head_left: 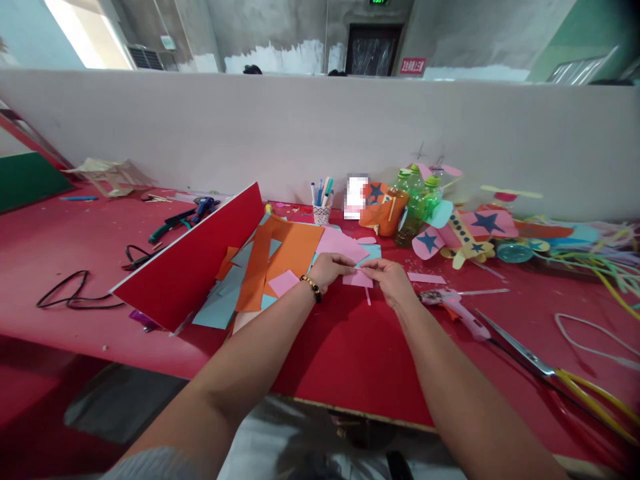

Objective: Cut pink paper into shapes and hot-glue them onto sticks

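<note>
A small pink paper piece (356, 279) is pinched between my two hands, just above the red table (350, 353). My left hand (330, 268), with a beaded bracelet at the wrist, grips its left top edge. On the other side my right hand (387, 275) has thumb and finger closed on the right edge. A narrow pink strip (369, 297) points down below the piece. Behind the hands lie larger pink paper (340, 243) and orange sheets (296, 247). Right of my right hand is another pink strip (427, 278).
A pink glue gun (463, 315) and yellow-handled scissors (545, 367) lie at right. Green bottles (414, 207) and paper-covered model planes (475, 230) stand behind. A pen cup (322, 213) is at the back; a red board (195, 267) leans at left, near pliers (173, 225) and a black cable (75, 297).
</note>
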A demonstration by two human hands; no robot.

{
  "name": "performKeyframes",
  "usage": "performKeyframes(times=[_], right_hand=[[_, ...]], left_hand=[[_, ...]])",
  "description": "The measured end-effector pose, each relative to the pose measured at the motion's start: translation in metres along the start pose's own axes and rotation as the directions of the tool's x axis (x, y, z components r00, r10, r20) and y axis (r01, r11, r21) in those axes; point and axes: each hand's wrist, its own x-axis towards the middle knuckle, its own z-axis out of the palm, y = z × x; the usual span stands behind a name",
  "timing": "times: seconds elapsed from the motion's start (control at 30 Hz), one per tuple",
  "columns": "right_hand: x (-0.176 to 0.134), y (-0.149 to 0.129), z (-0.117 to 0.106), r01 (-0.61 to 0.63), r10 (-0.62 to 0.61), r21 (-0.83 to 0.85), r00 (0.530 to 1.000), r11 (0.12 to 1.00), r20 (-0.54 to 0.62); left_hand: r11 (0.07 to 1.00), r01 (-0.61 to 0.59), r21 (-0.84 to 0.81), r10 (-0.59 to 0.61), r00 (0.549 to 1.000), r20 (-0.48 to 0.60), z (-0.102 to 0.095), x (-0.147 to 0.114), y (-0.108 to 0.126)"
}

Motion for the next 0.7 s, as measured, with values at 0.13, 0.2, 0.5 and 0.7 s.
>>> performKeyframes(times=[0.13,0.2,0.5,0.7], right_hand=[[-0.0009,-0.0020,-0.0005,0.021,-0.022,-0.028,1.000,0.999,-0.005],[-0.0014,-0.0025,-0.0008,0.027,-0.027,-0.040,1.000,0.999,0.000],[-0.0012,-0.0003,-0.0007,0.046,-0.045,-0.067,0.999,0.997,0.015],[-0.0023,-0.0026,-0.0020,0.021,-0.020,-0.062,1.000,0.998,0.013]], left_hand=[[1.000,-0.012,0.015,0.012,1.000,0.021,-0.0002,0.0007,-0.0010],[1.000,-0.017,0.002,0.017,1.000,0.016,-0.0006,0.0019,-0.0023],[0.997,0.021,-0.068,-0.020,1.000,0.012,-0.0017,0.0028,-0.0026],[1.000,0.015,-0.007,-0.015,0.998,0.056,-0.0022,0.0016,-0.0012]])
